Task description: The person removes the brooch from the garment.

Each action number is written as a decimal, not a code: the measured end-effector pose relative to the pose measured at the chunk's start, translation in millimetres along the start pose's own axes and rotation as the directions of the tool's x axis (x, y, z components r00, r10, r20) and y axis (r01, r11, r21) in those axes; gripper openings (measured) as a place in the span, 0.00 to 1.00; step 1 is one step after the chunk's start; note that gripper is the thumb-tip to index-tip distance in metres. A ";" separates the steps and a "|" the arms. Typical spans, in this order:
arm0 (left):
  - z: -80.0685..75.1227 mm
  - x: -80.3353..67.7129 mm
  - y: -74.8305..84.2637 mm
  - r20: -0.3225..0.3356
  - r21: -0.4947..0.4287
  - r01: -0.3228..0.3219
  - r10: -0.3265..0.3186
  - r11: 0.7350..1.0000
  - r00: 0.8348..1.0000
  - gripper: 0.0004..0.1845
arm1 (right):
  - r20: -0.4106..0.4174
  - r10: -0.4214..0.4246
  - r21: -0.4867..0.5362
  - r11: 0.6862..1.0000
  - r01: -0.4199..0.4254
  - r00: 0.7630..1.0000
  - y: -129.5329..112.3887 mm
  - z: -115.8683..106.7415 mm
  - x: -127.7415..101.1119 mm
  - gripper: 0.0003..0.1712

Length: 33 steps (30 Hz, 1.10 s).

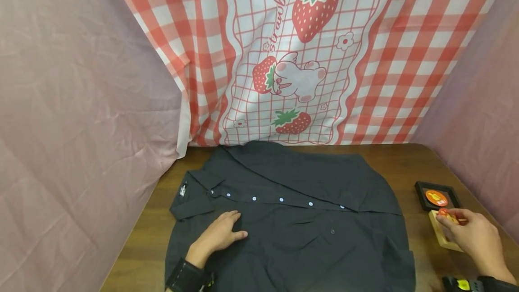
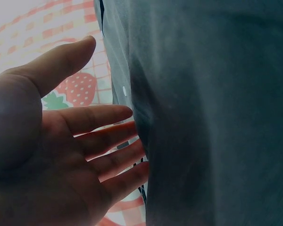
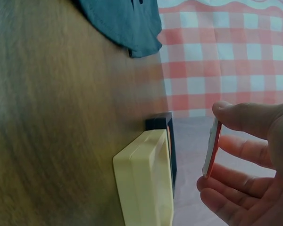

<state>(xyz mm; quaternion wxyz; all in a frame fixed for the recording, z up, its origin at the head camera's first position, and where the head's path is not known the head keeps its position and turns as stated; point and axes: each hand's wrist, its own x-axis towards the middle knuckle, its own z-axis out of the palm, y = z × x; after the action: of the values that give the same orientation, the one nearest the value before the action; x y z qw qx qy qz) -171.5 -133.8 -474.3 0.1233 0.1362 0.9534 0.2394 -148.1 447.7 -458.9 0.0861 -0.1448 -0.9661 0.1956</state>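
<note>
A dark button-up shirt lies spread over the table with its collar to the left and a row of pale buttons across it. My left hand is over the shirt below the collar, fingers extended. In the left wrist view its fingertips reach the dark cloth. My right hand pinches a small flat red badge with a pale back between thumb and fingers. It holds the badge just above a shallow cream-yellow box at the table's right side.
Behind the yellow box sits a black square frame with a round orange badge in it. The wooden table ends at a red-checked strawberry cloth at the back. Pinkish drapes hang at both sides.
</note>
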 end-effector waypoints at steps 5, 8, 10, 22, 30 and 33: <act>-1.5 1.2 1.0 0.002 0.000 0.007 -0.007 1.000 1.000 0.35 | 0.004 0.021 -0.002 1.000 -0.021 1.000 5.5 1.4 1.0 0.39; -2.7 1.6 1.9 0.005 -0.004 0.014 -0.014 1.000 1.000 0.35 | 0.020 0.049 -0.013 0.999 -0.049 0.999 8.0 2.5 3.0 0.41; -2.3 1.6 1.4 -0.002 -0.004 0.009 -0.009 1.000 1.000 0.35 | 0.036 0.080 -0.018 0.997 -0.079 0.996 7.5 2.7 3.8 0.41; 0.0 -0.5 -0.6 -0.002 -0.016 0.003 -0.003 1.000 1.000 0.35 | 0.032 0.079 -0.048 0.996 -0.078 0.996 19.8 14.7 -4.1 0.38; -0.7 -0.5 -0.5 0.003 -0.027 0.006 -0.006 1.000 1.000 0.34 | 0.015 0.069 -0.052 0.996 -0.068 0.997 22.6 19.1 -1.8 0.30; -1.4 -0.1 -0.6 -0.002 -0.030 0.004 -0.004 1.000 1.000 0.34 | 0.009 0.060 -0.055 0.997 -0.060 0.998 24.5 20.2 0.5 0.29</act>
<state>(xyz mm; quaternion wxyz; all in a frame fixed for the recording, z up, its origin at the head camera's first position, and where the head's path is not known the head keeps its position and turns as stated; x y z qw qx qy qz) -171.9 -134.9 -473.4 0.1247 0.1324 0.9501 0.2535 -147.0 462.3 -487.1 0.0712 -0.1750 -0.9667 0.1725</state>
